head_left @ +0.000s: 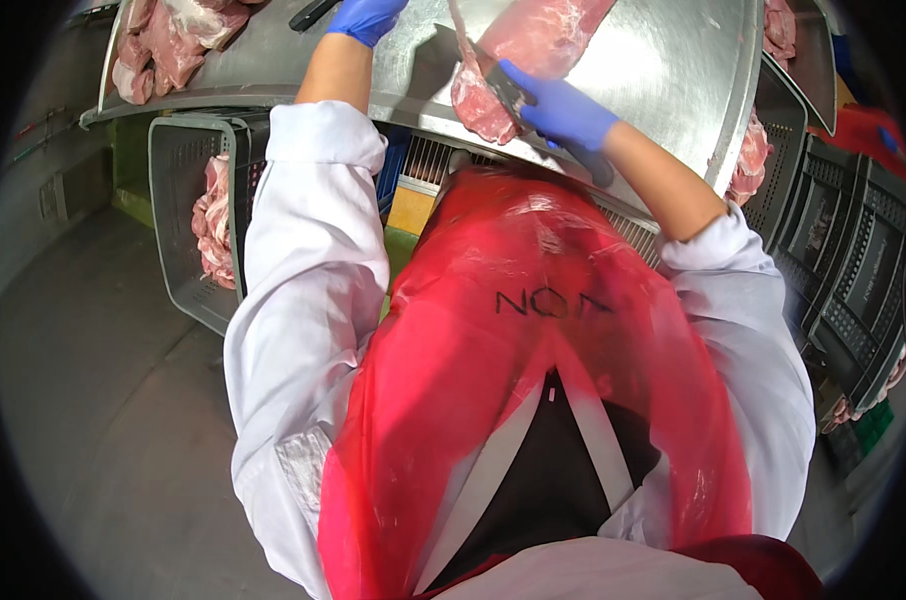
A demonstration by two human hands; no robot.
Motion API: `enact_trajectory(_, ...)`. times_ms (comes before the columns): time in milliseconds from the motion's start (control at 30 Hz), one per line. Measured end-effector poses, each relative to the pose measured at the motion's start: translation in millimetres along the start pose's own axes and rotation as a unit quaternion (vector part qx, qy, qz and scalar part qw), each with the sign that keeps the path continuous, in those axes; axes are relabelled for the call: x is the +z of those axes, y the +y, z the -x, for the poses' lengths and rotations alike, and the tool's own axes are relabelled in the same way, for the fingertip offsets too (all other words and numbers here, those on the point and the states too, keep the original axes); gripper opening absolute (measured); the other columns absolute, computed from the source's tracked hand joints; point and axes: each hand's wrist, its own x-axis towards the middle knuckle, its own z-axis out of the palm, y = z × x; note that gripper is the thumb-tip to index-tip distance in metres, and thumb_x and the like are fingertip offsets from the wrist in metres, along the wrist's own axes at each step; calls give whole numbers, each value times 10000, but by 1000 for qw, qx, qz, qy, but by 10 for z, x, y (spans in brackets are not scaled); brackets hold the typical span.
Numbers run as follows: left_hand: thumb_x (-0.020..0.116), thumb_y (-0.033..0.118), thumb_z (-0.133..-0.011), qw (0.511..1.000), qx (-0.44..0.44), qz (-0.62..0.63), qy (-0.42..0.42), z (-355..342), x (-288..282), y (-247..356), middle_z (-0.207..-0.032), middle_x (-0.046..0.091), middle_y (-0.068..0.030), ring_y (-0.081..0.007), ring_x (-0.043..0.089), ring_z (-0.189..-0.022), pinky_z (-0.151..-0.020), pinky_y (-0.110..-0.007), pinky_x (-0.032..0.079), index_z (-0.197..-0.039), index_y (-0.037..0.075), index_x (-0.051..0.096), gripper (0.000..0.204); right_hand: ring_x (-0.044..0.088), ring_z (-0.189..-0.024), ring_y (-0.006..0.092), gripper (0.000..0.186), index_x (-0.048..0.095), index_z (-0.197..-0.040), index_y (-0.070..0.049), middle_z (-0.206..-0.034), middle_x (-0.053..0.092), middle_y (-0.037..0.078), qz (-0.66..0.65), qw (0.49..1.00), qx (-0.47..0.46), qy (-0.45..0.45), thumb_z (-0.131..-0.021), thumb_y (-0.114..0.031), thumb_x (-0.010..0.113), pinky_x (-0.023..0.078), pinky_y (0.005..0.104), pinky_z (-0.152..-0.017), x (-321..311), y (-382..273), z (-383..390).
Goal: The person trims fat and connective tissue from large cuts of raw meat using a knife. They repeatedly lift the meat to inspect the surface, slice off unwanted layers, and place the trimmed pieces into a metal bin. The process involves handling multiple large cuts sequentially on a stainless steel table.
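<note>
My right hand (pixel 565 108), in a blue glove, is closed around a knife (pixel 590 163). Its dark handle sticks out below the palm, and the blade lies against the near end of a raw pink meat piece (pixel 481 104) at the table's front edge. From that end a thin pale strip runs up out of view. A larger, smooth cut of meat (pixel 545 38) lies just behind. My left hand (pixel 367 18), also blue-gloved, is at the top edge with its fingers cut off by the frame. Beside it is a black handle (pixel 313 14).
A steel table (pixel 673 90) spans the top, with a meat pile (pixel 173 45) at its left. Below that stands a grey crate (pixel 195 296) holding meat trimmings (pixel 213 225). At right are more meat (pixel 751 160) and stacked dark crates (pixel 845 225).
</note>
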Motion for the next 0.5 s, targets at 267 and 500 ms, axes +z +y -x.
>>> enact_trajectory(267,639,154,-935,941,9,338,-35,582,-848,-260,-972,708,-146,-184,648,-821,-768,-313,502,-1114,-50,666,272,559,-488,146,714,205,-1616,-233,-740,629,103,-38,997,-7,-60,-977,-130,504,530,318,-558,335,-253,-178)
enact_trajectory(500,545,49,-960,888,26,195,415,2287,-1619,961,-927,607,-62,-111,485,-675,-689,-256,442,-1234,-60,570,295,551,-522,132,679,244,-1609,-270,-795,619,80,-137,989,-5,-47,-989,-170,504,520,303,-542,163,-261,257)
